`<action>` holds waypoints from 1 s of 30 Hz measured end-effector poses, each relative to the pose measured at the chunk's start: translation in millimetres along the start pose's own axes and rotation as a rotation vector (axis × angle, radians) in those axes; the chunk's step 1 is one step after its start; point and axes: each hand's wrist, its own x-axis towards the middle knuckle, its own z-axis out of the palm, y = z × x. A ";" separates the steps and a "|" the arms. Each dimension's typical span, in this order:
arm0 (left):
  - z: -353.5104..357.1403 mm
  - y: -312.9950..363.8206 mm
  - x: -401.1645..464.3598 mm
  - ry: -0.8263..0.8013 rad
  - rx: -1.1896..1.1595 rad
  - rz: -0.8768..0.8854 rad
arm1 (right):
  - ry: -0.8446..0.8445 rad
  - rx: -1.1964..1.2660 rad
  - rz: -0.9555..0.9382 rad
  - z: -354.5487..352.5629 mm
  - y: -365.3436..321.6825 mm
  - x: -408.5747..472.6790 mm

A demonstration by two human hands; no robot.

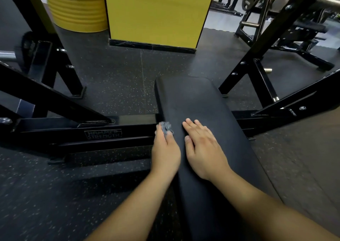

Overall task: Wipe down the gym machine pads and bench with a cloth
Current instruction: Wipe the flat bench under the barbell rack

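At lower centre, the left hand (pixel 165 148) grips a small grey crumpled cloth (pixel 166 128), wiping the left edge of the long black padded bench (pixel 195 101); the right hand (pixel 203 148) rests flat, holding nothing. Next, I think, the upper pad needs wiping.

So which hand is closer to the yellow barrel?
Left. The left hand grips the cloth at the bench's left edge, on the same side as the yellow barrel far ahead. The right hand lies flat on the bench top, farther right.

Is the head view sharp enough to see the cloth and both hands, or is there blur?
Head view: left hand and cloth motion-blurred at the bench edge; right hand flat and sharper; frame bars bowed by the wide lens.
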 end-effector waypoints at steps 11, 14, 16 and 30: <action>-2.5 14.5 37.5 -0.043 -0.143 -0.022 | 0.019 0.007 -0.007 -0.2 3.0 2.7; -5.6 5.7 6.8 -0.066 -0.138 0.005 | 0.013 0.010 -0.016 -0.7 3.1 0.7; -6.6 2.1 -13.2 -0.060 -0.085 0.002 | 0.007 0.026 -0.025 -1.3 4.8 -1.3; -1.3 -4.2 -43.7 0.022 0.017 -0.018 | 0.013 0.040 -0.034 -2.0 3.4 -1.1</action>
